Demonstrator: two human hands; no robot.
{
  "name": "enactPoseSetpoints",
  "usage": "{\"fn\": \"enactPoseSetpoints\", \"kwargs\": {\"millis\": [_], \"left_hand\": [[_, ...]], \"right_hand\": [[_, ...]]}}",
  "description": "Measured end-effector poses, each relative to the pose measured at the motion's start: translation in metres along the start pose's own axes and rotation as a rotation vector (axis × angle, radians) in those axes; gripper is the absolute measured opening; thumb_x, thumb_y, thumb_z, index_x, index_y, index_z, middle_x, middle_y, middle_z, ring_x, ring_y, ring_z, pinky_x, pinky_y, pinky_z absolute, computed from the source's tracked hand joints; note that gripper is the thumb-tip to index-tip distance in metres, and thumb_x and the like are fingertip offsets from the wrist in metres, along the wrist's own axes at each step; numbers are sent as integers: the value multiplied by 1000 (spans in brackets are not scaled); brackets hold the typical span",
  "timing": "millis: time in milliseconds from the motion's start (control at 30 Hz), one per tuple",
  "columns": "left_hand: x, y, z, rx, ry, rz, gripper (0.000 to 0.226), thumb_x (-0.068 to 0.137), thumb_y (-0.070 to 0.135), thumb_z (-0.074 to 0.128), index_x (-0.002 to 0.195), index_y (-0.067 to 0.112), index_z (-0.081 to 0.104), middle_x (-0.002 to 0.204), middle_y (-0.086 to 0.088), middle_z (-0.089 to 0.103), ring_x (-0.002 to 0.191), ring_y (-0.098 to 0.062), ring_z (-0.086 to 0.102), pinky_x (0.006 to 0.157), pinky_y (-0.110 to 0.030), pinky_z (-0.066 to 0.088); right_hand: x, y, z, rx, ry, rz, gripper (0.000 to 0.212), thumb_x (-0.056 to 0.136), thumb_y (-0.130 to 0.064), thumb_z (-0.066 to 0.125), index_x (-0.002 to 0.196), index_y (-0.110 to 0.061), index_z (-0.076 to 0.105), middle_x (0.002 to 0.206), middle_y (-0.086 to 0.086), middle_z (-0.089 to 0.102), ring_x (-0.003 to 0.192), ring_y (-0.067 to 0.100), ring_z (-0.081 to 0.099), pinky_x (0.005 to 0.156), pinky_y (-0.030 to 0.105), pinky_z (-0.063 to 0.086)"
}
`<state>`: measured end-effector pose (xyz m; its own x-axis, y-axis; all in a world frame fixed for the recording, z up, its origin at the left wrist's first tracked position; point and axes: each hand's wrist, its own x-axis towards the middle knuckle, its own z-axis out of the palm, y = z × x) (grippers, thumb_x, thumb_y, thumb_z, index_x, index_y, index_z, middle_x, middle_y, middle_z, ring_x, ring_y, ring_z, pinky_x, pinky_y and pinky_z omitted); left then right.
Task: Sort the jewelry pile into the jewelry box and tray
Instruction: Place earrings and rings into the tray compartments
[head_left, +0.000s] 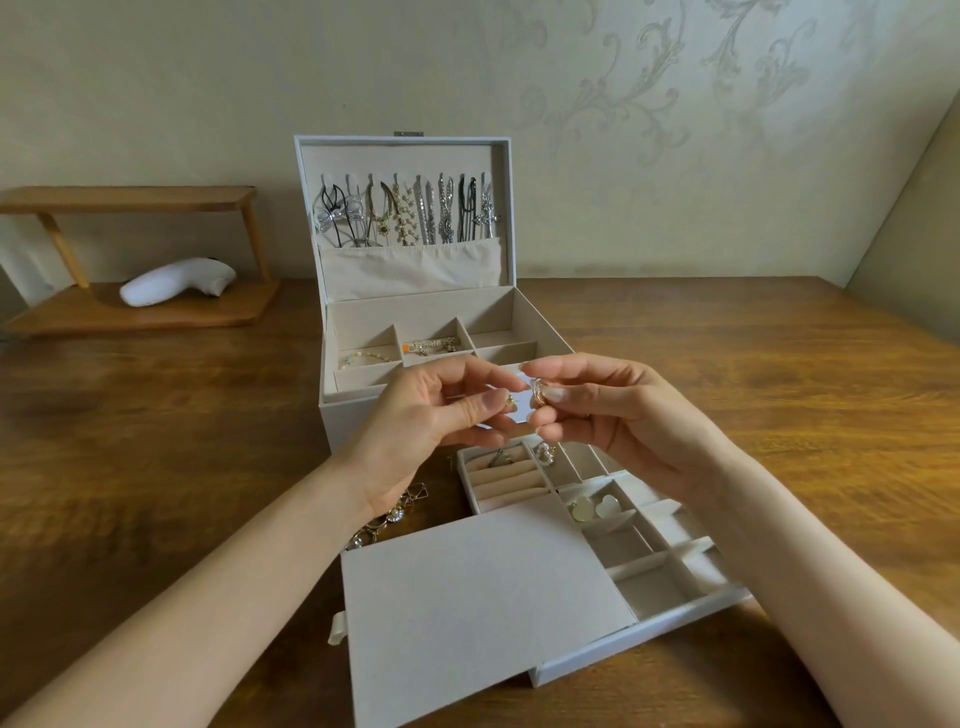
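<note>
One wooden shelf (130, 200) stands far left with a white object (176, 283) on its lower board. On the desk (156, 415) the pile (387, 519) of gold and pearl bits lies partly hidden under the left wrist, just beside the tray's near-left corner.

Behind it the box (332, 421) is open. Necklaces (410, 213) hang in a row inside its lid, and two back compartments each hold a bracelet.

In front of the box, the left hand (431, 415) pinches a small white card (514, 410) between thumb and fingers. A tiny gold bit shows at the thumb tip, too small to name. The right hand (613, 415) meets it, its thumb and forefinger closed on a gold piece (540, 391) at the card's right edge. I cannot tell whether it is a ring or an earring.

Below lies the tray (623, 644), half covered by a flat panel (478, 597). Its open cells show ring rolls, a pearl item and two round discs (595, 506).

The step looks like freeing the gold piece from its card. Next comes a steady pull with the card held firm, then a drop into an empty tray cell. A loose back could slip and fall.
</note>
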<state>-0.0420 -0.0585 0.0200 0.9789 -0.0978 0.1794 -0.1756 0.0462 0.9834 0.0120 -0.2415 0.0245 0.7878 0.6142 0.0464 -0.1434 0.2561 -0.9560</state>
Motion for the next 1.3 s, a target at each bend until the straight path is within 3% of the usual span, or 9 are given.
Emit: {"fn": "enactPoseSetpoints", "kwargs": {"millis": [300,467,567,633,767,833,933,1067,1300], "left_hand": [[2,-3,-1,12,67,-56,14,77,8,64,89,6,70,83,-10,72,77,-19,71,65,-24,58],[2,6,-29,727,77,-15,17,83,7,68,75,22,69,68,5,70,67,-7,68,57,-17,53],[-7,11,-47,1127,34,-17,14,78,20,74,70,29,68,66,12,67,67,0,62,61,-17,49],[-11,6,-50,1241,-13,-72,15,77,27,75,68,32,65,67,15,64,68,1,59,63,-21,47],[-15,-3,-47,1346,-42,-94,16,81,33,71,72,36,59,61,19,52,63,4,49,54,-16,32],[-14,0,-40,1291,18,15,11,83,34,69,79,37,59,63,21,49,62,4,48,53,-12,28],[-8,7,-21,970,55,149,4,88,26,64,85,28,65,76,18,61,70,6,55,59,-6,37],[-1,12,0,568,47,99,7,90,18,60,89,13,65,75,7,70,64,0,58,55,-10,42],[9,7,13,501,40,54,16,77,19,75,87,15,62,77,-2,67,67,-7,61,54,-18,49]], "right_hand": [[-1,-2,0,-33,51,-12,14,68,-2,64,73,-10,74,69,12,68,59,18,68,55,24,56],[0,0,-8,-139,72,-49,6,64,-8,72,67,-12,69,66,6,65,54,13,59,50,20,50],[0,1,-11,-157,37,-53,16,63,-7,72,79,-10,71,68,7,63,56,16,62,54,23,54],[1,2,-9,-188,22,-46,24,67,-3,67,91,-5,71,68,9,63,59,17,65,58,24,56],[-1,3,-2,-154,3,4,22,69,1,64,90,3,69,75,18,70,66,22,71,61,27,58],[-2,3,-2,-167,15,21,20,70,-1,64,90,3,68,81,20,72,69,25,72,62,29,58],[-3,1,-3,-225,24,33,21,73,-8,65,91,1,69,88,18,73,74,27,72,66,33,60],[-4,0,-4,-286,19,34,32,77,-18,63,96,7,64,92,14,74,75,26,72,67,31,59],[-2,2,-7,-241,116,-67,13,71,-14,69,77,-3,69,70,9,67,60,15,64,57,23,55]]}}
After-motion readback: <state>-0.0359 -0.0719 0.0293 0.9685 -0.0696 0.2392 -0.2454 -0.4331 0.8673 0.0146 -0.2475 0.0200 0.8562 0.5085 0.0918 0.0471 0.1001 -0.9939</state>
